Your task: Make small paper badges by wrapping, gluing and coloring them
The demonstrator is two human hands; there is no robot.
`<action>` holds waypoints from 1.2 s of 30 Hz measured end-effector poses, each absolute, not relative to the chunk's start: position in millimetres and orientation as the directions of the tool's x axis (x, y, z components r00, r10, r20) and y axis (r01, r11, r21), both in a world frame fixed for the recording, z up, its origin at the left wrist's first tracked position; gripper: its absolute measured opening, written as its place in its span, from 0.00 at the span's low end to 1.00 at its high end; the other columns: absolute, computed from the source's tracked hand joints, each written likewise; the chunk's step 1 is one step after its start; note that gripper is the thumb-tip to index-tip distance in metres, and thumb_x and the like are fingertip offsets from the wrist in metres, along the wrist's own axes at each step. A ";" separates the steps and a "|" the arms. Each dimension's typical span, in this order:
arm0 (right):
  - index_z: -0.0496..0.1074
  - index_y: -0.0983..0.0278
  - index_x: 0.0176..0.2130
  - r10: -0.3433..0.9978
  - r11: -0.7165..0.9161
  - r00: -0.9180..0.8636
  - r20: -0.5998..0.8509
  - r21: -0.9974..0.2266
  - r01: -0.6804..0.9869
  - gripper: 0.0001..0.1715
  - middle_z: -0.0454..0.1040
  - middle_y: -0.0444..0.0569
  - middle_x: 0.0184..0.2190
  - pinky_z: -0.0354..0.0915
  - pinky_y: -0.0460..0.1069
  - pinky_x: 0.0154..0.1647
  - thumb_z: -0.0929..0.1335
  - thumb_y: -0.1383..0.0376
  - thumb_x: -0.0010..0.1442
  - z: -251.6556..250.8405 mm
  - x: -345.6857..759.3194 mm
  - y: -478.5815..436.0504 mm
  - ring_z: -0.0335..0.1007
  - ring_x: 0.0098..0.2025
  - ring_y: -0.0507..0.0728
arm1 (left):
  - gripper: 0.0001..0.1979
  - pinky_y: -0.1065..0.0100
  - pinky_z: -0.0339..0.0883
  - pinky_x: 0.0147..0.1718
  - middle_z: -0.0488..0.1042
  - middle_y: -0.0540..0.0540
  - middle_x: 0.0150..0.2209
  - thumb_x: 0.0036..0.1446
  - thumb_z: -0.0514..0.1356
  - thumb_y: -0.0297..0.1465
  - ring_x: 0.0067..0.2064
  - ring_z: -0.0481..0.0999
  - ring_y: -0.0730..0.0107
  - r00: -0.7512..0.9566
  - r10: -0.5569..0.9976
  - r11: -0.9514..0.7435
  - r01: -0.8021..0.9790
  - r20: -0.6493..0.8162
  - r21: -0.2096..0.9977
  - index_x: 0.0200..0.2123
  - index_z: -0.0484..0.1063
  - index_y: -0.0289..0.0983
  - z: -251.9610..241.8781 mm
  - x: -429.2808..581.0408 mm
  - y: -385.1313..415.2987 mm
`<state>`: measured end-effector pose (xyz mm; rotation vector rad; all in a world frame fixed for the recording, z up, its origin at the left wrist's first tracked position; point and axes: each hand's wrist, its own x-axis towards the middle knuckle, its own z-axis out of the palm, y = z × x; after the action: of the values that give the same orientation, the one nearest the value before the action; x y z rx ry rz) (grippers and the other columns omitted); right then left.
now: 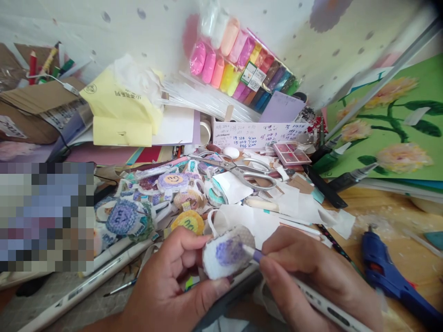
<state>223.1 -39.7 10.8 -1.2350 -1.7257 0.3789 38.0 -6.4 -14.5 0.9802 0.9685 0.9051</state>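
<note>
My left hand (183, 281) is closed round the edge of a small white oval craft piece (211, 263), thumb below and fingers behind. A purple coloured patch covers much of its face, and a white loop sticks up from its top. Pinched in my right hand (297, 272) is a marker pen (325, 306) with a white barrel and a purple collar. Its pale tip touches or nearly touches the right side of the purple patch; I cannot tell which. Just behind lies a yellow round piece (188, 222) with a drawn face.
Scissors (238, 170) lie across paper scraps behind my hands. Several small decorated pieces (124, 216) are heaped at left. A blue glue gun (391, 272) rests at right. Behind stand a pack of coloured clay (238, 64) and a green flower picture (394, 124).
</note>
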 end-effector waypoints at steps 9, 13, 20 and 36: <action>0.68 0.63 0.32 0.851 0.463 -0.060 0.521 -0.691 0.555 0.10 0.74 0.45 0.26 0.67 0.43 0.22 0.68 0.77 0.53 11.3 223.9 -40.2 0.72 0.25 0.50 | 0.14 0.72 0.72 0.30 0.83 0.51 0.29 0.38 0.72 0.31 0.29 0.81 0.66 0.219 0.929 0.337 -0.164 -0.299 0.927 0.30 0.73 0.42 -9.8 43.4 -9.7; 0.69 0.63 0.32 0.841 0.519 -0.181 0.510 -0.663 0.539 0.11 0.74 0.44 0.26 0.68 0.44 0.25 0.68 0.78 0.51 10.1 224.1 -39.9 0.72 0.25 0.50 | 0.14 0.72 0.72 0.30 0.83 0.53 0.28 0.39 0.72 0.30 0.29 0.81 0.69 0.230 0.930 0.325 -0.160 -0.285 0.932 0.30 0.72 0.43 -10.2 43.3 -10.6; 0.68 0.62 0.32 0.826 0.528 -0.166 0.539 -0.637 0.561 0.12 0.75 0.44 0.25 0.68 0.43 0.22 0.68 0.77 0.51 11.0 222.8 -37.6 0.72 0.23 0.50 | 0.14 0.72 0.71 0.29 0.83 0.54 0.28 0.38 0.72 0.30 0.28 0.80 0.68 0.231 0.930 0.323 -0.141 -0.286 0.936 0.30 0.73 0.44 -12.0 41.9 -11.2; 0.68 0.61 0.29 0.846 0.438 -0.032 0.533 -0.657 0.614 0.09 0.73 0.43 0.23 0.66 0.43 0.21 0.67 0.75 0.53 13.4 219.4 -36.7 0.70 0.22 0.49 | 0.15 0.70 0.71 0.29 0.83 0.50 0.29 0.37 0.72 0.34 0.28 0.80 0.65 0.236 0.921 0.334 -0.075 -0.309 0.940 0.30 0.73 0.42 -11.5 41.1 -9.7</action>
<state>219.4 -36.7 13.4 -1.2652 -1.7364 0.3045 41.1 -9.7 -11.5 0.9841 1.1051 0.8618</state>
